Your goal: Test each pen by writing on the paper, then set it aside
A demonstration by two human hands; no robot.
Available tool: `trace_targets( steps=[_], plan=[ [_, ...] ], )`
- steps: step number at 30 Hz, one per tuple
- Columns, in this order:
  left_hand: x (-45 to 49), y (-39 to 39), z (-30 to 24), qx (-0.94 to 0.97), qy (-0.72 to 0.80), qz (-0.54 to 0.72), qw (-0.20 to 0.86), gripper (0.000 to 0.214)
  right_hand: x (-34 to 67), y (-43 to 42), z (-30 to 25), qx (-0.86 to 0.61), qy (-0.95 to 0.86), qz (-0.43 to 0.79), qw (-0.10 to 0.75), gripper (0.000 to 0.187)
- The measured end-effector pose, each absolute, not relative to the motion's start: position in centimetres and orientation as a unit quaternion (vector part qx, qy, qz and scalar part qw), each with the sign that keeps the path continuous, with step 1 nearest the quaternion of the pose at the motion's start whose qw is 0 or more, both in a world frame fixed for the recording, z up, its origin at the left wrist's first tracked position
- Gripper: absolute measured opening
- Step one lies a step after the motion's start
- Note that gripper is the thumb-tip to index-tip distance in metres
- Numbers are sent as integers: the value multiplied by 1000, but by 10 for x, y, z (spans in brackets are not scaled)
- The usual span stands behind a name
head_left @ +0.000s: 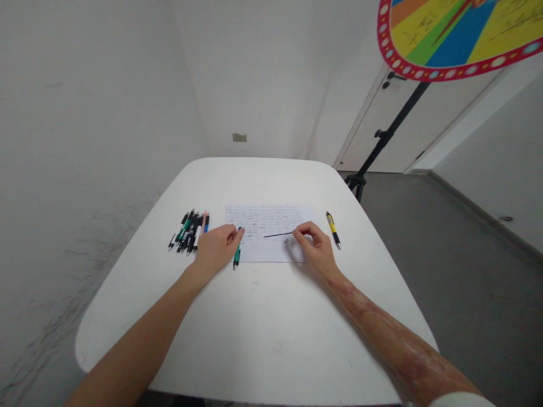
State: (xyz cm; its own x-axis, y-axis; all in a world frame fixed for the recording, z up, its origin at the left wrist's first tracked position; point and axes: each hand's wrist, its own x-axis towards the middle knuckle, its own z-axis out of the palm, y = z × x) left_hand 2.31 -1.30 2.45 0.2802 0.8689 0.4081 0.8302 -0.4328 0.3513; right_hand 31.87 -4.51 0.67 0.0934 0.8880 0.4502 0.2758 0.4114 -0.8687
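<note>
My right hand (316, 249) pinches one end of a thin dark rod (278, 234), which looks like a pen refill, above a sheet of paper (271, 252) with rows of handwriting. A tiny coiled piece (285, 241), perhaps a spring, shows just below the rod. My left hand (217, 246) is closed at the paper's left edge, thumb against the fingers; what it may hold is hidden. A green and black pen (236, 259) shows beside and below that thumb, partly covered by it. I cannot tell whether the hand touches it.
Several pens (185, 233), mostly black, lie heaped left of my left hand. Right of the paper is a yellow and black pen (333, 230). Everything lies on a white table (263, 322). Beyond its right edge, a colourful wheel (449, 34) stands on a black pole (392, 127).
</note>
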Motion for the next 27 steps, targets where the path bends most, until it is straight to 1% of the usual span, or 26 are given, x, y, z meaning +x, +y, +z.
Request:
trace_targets(
  steps=[4,10,14,17,19,21,23,27],
  plan=[
    [32,-24,30,841,418,335,81,31,316,-47,8,-453,-623,275,575,17],
    [38,-27,26,863,370,328,103,26,315,-49,7,-439,-634,286,568,17],
    [38,-26,27,870,357,328,88,26,314,-48,6,-439,-634,289,567,17],
    [36,-27,28,871,357,331,66,22,314,-47,6,-451,-613,278,586,17],
    [35,-27,28,868,363,336,48,20,315,-48,8,-463,-599,248,604,13],
    [35,-28,26,863,379,333,30,18,316,-51,12,-466,-616,200,603,9],
    [38,-30,25,859,403,315,11,17,315,-54,15,-457,-669,146,567,7],
    [46,-34,24,873,422,243,-34,20,308,-56,15,-431,-784,45,443,7]
  ],
)
